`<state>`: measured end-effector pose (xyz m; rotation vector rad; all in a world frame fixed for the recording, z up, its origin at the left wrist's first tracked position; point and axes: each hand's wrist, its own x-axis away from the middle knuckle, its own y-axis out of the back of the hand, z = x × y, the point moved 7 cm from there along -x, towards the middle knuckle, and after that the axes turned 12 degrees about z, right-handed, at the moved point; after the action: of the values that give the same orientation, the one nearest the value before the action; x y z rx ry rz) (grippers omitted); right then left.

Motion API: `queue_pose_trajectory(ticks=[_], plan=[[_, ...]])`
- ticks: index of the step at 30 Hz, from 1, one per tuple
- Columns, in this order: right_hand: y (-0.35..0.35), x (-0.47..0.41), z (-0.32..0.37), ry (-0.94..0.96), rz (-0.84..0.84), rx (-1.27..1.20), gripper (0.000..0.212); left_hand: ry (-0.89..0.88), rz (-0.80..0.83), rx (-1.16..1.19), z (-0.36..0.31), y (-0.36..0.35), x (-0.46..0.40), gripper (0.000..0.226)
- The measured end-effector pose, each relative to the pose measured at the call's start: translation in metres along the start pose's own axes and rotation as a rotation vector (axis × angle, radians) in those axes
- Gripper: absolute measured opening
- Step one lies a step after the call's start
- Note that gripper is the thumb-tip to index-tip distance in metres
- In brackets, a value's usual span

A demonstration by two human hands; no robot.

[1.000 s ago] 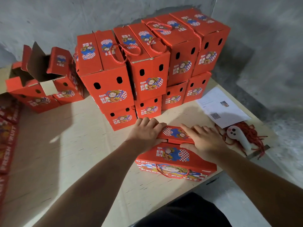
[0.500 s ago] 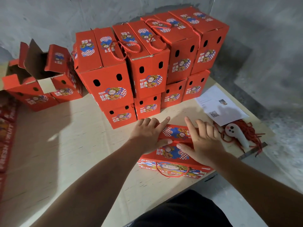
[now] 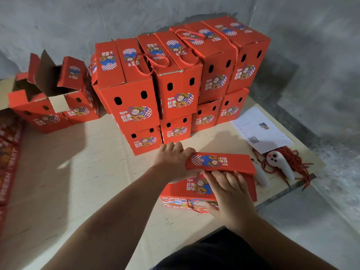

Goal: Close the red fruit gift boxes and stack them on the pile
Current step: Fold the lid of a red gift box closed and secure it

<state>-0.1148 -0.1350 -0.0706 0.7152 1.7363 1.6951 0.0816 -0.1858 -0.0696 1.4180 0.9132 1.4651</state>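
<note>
Rough grey plaster walls are seen behind a table [image 3: 68, 172] covered with pale corrugated cardboard sheeting. At about 5 o'clock on that surface a red fruit gift box [image 3: 181, 193] is lying partly folded, its printed glossy card creased into flat panels. Its upper flap [image 3: 220, 162] is raised and held: the left hand [image 3: 173, 162] is curled round the flap's left end, while the right hand [image 3: 231, 197] is laid on the box below the flap with fingers [image 3: 224, 178] fairly straight, their tips tucked under the flap's near edge. One twisted red rope handle [image 3: 196, 210] is seen looping from the box's near face, beside the right thumb.

At 12 o'clock, well apart from the hands, the pile [image 3: 175, 84] of closed boxes is stacked in two layers; four boxes are counted in the front of the upper layer and four in the lower, each with two oval vent holes and a cartoon label. Further boxes behind cannot be counted. At 10 o'clock two open boxes [image 3: 50, 106] are standing with brown unprinted flaps upright. Flat printed cartons [image 3: 7, 162] are lying along the 9 o'clock edge.

At 3 o'clock one white paper sheet [image 3: 261, 129] with a QR code is lying, and just beside it a tangle of red cords [image 3: 292, 160] with a white handheld device [image 3: 278, 164], smooth and rounded, resting on it.
</note>
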Motion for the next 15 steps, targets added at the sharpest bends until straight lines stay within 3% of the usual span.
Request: queue_pose_trajectory(ticks=[6, 9, 15], plan=[[0.001, -0.01, 0.009, -0.221, 0.169, -0.143, 0.099, 0.034, -0.066, -0.046, -0.003, -0.001, 0.004, 0.099], [0.006, -0.012, 0.009, -0.164, 0.113, -0.012, 0.108, 0.013, -0.085, -0.037, -0.003, 0.0, 0.007, 0.101], [0.024, -0.032, 0.009, -0.051, 0.019, 0.078, 0.087, 0.005, 0.021, 0.121, 0.009, 0.008, 0.006, 0.117]])
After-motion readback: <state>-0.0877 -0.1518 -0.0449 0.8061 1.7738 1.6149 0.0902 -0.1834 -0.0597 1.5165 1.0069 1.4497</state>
